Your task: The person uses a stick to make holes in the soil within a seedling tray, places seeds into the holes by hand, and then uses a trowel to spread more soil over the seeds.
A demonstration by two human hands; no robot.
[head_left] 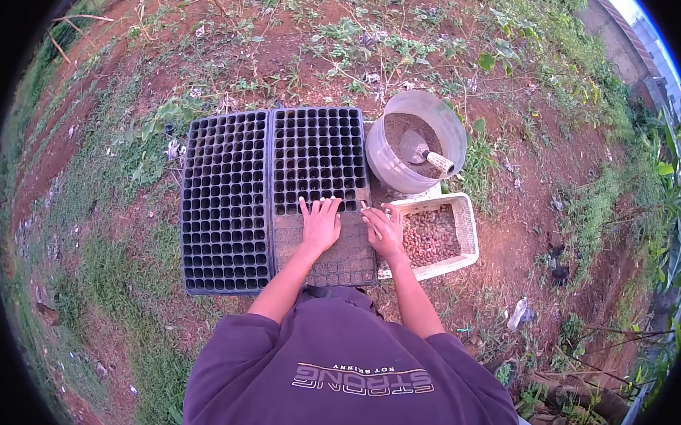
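Note:
A black seedling tray (318, 154) lies in front of me. Its nearer cells are filled level with brown soil (323, 259), while the farther cells are dark and hollow. My left hand (322, 225) rests palm down on the tray, fingers spread, at the border between soil-filled and hollow cells. Over the tray's right edge is my right hand (384, 231), its fingers bent and the fingertips close together near the soil; whatever is between them is too small to make out. Just right of it stands a cream plastic basket (470, 227) holding reddish-brown seeds or nuts (432, 238).
A second black tray (225, 200) adjoins on the left, its cells dark. Behind the basket stands a translucent bucket (388, 165) of soil with a white-handled scoop (439, 163) in it. Weedy ground surrounds everything; a plastic bottle (517, 314) lies at right.

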